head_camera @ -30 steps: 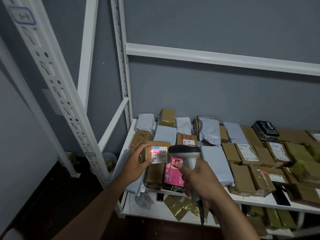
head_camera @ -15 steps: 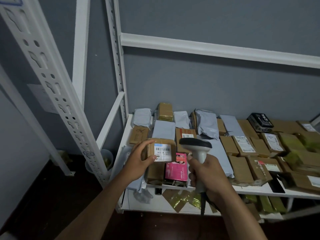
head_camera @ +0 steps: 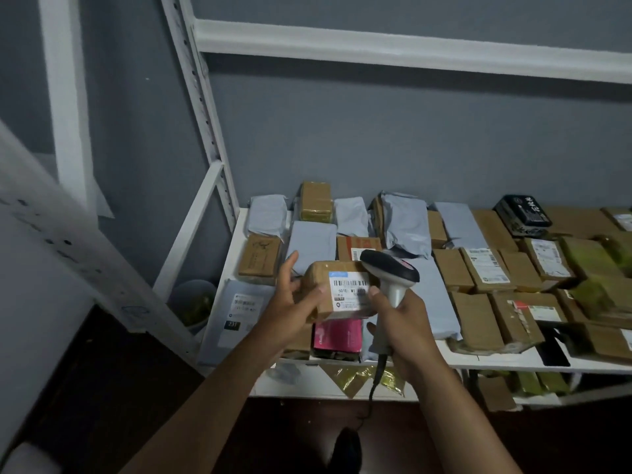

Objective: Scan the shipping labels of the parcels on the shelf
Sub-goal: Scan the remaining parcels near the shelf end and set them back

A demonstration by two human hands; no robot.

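Two bare arms come up from the bottom of the picture. No sleeves show on them, all the way down to the edge. The left hand (head_camera: 290,304) wears no glove, no ring and no watch. The right hand (head_camera: 403,323) is bare too, with nothing on the wrist. The fingers are plain, with short nails. Down low between the arms is a dark shoe (head_camera: 347,451), too dim to see well.
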